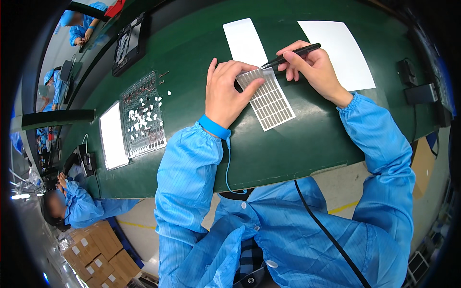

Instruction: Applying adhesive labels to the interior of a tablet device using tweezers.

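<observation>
My left hand (224,93) pinches a white sheet with rows of small grey rectangular pieces (273,106), thumb on top near its upper left edge. That upper part curls over, while the lower part slants down over the green table. In my right hand (314,69) is a pair of black tweezers (302,50), held like a pen. Their tip points left and meets the curled upper edge of the sheet; whether a piece is between the points is too small to tell. A blue wrist strap (213,127) with a coiled cord circles my left wrist.
White paper strips (244,38) and a larger white sheet (341,53) lie at the far side. Left stands a clear tray (156,134) with small parts and white scraps, beside a white panel (113,137). Black boxes (421,94) sit right. Co-workers sit left.
</observation>
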### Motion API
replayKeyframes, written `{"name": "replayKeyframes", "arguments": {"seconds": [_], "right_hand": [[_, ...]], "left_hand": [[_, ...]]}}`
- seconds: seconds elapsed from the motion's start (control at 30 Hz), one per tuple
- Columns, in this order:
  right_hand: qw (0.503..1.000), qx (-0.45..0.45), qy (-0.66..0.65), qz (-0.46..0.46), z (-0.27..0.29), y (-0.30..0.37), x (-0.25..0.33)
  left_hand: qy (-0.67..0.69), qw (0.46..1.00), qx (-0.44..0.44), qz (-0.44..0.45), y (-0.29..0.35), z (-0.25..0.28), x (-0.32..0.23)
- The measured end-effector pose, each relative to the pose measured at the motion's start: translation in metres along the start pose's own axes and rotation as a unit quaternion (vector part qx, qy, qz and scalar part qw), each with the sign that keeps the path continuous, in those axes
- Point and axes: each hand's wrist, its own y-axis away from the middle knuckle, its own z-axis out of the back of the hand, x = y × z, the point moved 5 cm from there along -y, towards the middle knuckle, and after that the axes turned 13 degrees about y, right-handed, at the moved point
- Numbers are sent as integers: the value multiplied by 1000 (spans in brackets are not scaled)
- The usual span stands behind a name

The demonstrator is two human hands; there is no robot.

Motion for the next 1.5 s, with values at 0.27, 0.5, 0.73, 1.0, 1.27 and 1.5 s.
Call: {"name": "replayKeyframes", "arguments": {"seconds": [0.27, 0.5, 0.73, 1.0, 1.27, 1.5], "right_hand": [[1000, -1, -1, -5, 1, -1, -4], [995, -33, -90, -32, 11, -13, -9], [995, -41, -76, -56, 4, -11, -2], [997, -6, 60, 53, 3, -1, 20], [891, 19, 400, 215, -1, -7, 36], [876, 30, 434, 209, 10, -9, 47]], "left_hand": [[-9, 1000, 10, -6, -1, -4, 4], [-16, 999, 12, -26, -4, -1, 7], [23, 999, -25, -8, 3, 16, 7], [-49, 998, 34, 12, 6, 18, 24], [-49, 993, 105, -29, 5, 7, 12], [-13, 995, 96, -31, 8, 8, 20]]}}
